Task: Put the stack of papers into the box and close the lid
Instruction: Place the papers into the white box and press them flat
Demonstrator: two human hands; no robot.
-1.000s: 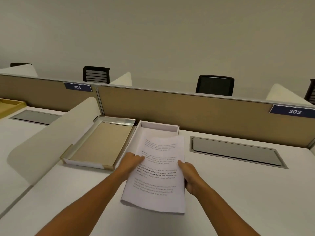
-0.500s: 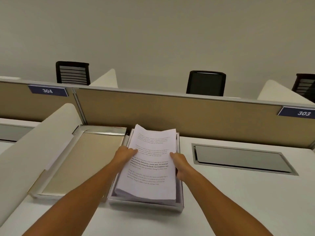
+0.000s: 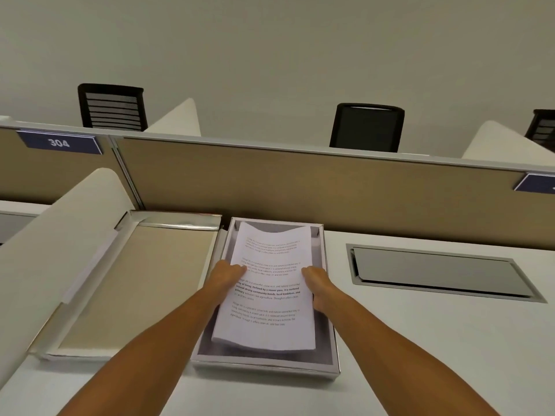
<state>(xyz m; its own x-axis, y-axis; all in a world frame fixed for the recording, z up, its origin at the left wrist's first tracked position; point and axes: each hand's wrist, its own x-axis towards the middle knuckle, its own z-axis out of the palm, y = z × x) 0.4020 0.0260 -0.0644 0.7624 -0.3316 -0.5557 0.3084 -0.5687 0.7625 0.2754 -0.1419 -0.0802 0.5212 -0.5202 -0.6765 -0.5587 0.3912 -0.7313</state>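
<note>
A white stack of papers point(image 3: 270, 283) with printed text lies inside the open white box point(image 3: 264, 363) in the middle of the desk, bowed along its length. My left hand point(image 3: 223, 279) grips the stack's left edge and my right hand point(image 3: 318, 288) grips its right edge, both within the box walls. The box lid point(image 3: 135, 283) lies open-side up, tan inside, directly left of the box and touching it.
A curved white side divider point(image 3: 45, 253) rises left of the lid. The tan partition point(image 3: 300, 187) stands just behind the box. A grey cable hatch point(image 3: 435, 273) is set into the white desk point(image 3: 435, 355) on the right. Black chairs show beyond the partition.
Both hands carried the stack forward from above the desk's front into the box and lowered it between the walls. The view tilted and shifted closer.
</note>
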